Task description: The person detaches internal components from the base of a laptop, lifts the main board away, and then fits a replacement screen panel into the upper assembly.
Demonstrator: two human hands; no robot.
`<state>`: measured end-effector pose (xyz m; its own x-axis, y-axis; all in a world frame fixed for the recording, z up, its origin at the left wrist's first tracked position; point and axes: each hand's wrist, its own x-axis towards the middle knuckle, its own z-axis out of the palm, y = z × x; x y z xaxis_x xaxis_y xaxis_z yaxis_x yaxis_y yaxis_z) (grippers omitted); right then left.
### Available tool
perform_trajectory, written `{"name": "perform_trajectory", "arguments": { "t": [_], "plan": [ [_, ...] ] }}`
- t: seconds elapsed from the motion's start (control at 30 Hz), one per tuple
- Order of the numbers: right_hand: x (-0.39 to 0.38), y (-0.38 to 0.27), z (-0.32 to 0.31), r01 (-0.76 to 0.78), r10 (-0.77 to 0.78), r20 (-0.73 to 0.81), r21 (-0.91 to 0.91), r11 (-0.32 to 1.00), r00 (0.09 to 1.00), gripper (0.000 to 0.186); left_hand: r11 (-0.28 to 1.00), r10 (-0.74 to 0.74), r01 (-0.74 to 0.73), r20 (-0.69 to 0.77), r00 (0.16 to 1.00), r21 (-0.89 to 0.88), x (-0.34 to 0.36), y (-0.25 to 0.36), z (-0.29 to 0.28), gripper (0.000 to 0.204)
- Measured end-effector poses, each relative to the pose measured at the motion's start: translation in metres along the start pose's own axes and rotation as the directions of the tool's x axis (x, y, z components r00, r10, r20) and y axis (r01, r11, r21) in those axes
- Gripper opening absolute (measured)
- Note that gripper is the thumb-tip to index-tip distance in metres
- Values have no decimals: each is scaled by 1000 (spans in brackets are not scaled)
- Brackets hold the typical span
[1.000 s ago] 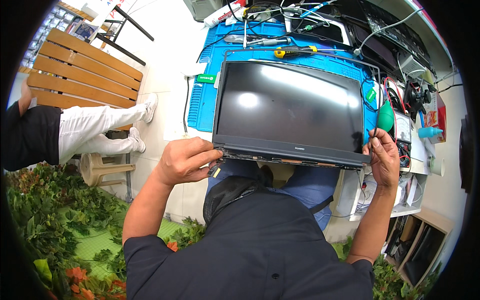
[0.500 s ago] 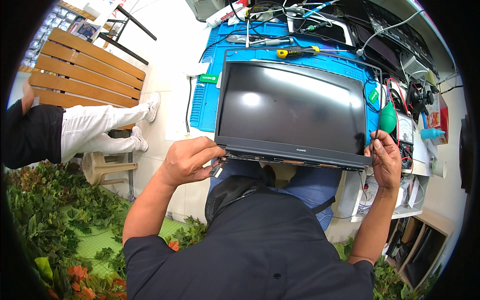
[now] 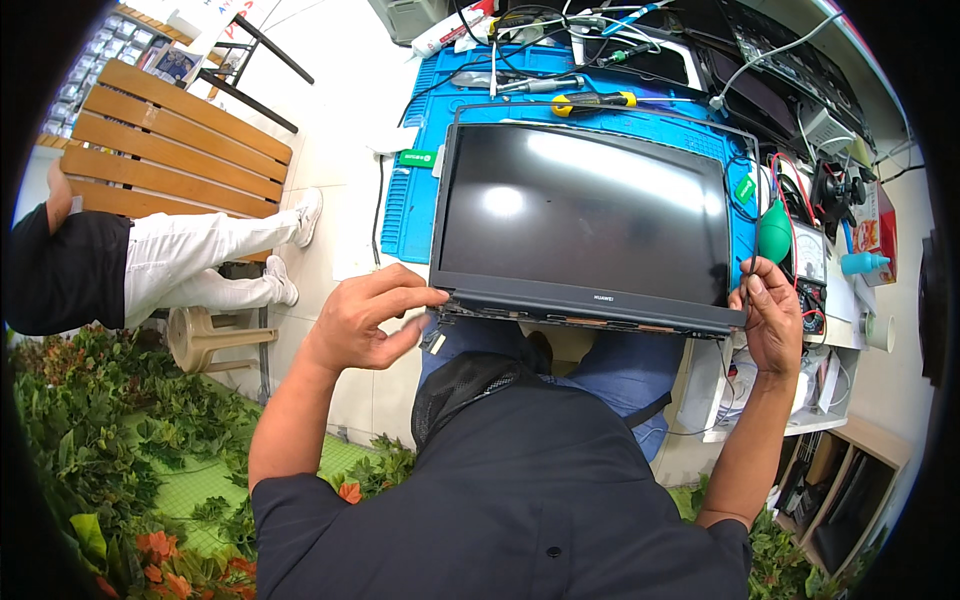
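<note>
Black screen (image 3: 580,220) sits partly over the blue mat (image 3: 405,225), its thin frame (image 3: 758,170) apparently already loose along top and right; the bottom strip (image 3: 540,291) looks still attached. The right hand (image 3: 772,318) pinches the frame; the left hand (image 3: 362,318), thumb spread, touches the lower left corner.

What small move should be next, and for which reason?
Perhaps steady the laptop screen with the left hand before shifting the thin black bezel: the left index fingertip is at the screen's near left corner, while the right hand pinches the bezel, apart from the screen's top and right edges.
</note>
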<state>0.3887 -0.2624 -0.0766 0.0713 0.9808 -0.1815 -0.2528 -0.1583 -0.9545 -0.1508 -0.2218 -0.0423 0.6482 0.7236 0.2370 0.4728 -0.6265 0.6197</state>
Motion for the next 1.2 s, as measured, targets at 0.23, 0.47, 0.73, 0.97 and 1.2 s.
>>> {"name": "perform_trajectory", "arguments": {
  "t": [0.23,0.47,0.73,0.97,1.2],
  "plan": [
    [0,-1,2,5,-5,3,1,1000,1000,29,943,230,-218,-20,973,253,1,-6,7,38],
    [0,-2,0,2,-2,20,7,1000,1000,29,905,274,-242,-44,961,351,-1,0,11,36],
    [0,-2,1,8,-8,19,3,1000,1000,29,894,276,-237,-50,960,380,-2,0,15,37],
    [0,-2,2,8,-8,11,5,1000,1000,29,936,198,-167,-69,978,311,3,-2,20,28],
    [0,-2,2,4,-4,13,-5,1000,1000,28,978,100,-90,-46,994,187,6,0,15,27]
  ]
}}
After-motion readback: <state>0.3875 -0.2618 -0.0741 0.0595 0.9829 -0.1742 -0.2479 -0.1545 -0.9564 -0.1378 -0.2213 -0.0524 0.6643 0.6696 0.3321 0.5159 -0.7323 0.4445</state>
